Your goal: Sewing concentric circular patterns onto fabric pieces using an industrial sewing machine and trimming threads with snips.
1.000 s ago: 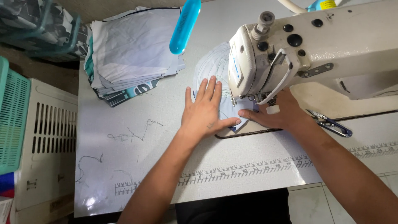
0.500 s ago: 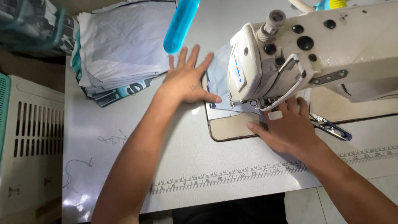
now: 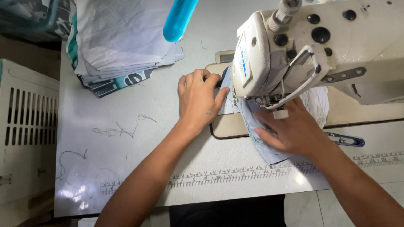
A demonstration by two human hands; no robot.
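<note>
Two hands work on one fabric piece at the sewing machine, and we list the scene from left to right.

At the far left we see a white slatted crate beside the table. On the table's upper left lies a stack of cut fabric panels, white on top with teal and dark edges showing below. Loose threads lie on the bare surface nearer to us. A translucent blue tube hangs over the stack's right edge.

Next comes the left hand. Its fingers are curled together in a loose fist, and the knuckles press against the left edge of the fabric piece where it meets the machine's bed plate. We cannot tell whether the fingers pinch the cloth.

The fabric piece is pale blue-grey. It lies under the machine head, its long axis running from the presser-foot area down and to the right towards the table's front edge, where a printed ruler strip runs.

The right hand lies flat on the fabric, its fingers straight, close together and pointing left. A blue thread snip lies just beside the right wrist.
</note>
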